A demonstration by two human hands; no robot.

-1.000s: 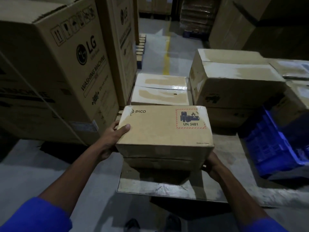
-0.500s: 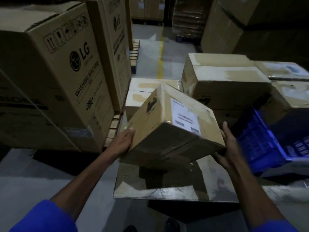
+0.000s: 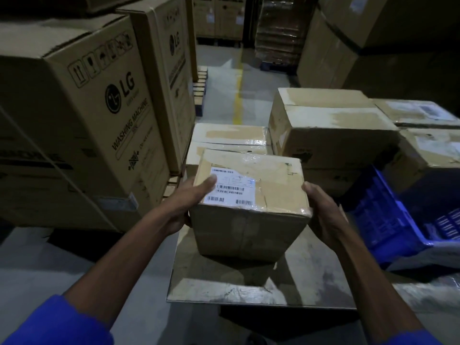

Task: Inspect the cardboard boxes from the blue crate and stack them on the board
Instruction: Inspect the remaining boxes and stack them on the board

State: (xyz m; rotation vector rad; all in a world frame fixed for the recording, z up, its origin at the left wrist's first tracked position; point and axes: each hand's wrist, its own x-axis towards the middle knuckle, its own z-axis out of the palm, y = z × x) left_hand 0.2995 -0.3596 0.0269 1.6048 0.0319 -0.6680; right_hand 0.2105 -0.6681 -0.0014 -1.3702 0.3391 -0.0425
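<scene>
Dim warehouse aisle; a person in blue sleeves holds a cardboard box [image 3: 251,200] in front of them, above the near part of the board [image 3: 224,292]; whether the box's underside touches the board cannot be told, though its shadow falls on the board directly beneath.

The box's top face points up and slightly toward the viewer; a white barcode label [image 3: 230,186] sits on the left half of that face; glossy tape runs along the top edges.

Left hand [image 3: 184,205] grips the box's left side, thumb laid over the top edge onto the corner of the label, fingers hidden behind the side; right hand [image 3: 323,215] clasps the right side, thumb hooked at the top right edge, palm against the side wall.

Blue crate [image 3: 388,220] stands to the right of the board, tilted, its near wall facing the box; what it contains is too dark to tell.

Beyond the held box, a low taped carton [image 3: 229,135]; to its right a bigger carton [image 3: 331,125]; further cartons at the far right edge.

Left of the scene, a tall LG washing machine carton [image 3: 87,108]; another tall carton just behind it; a yellow floor line [image 3: 237,100] runs away down the aisle.
</scene>
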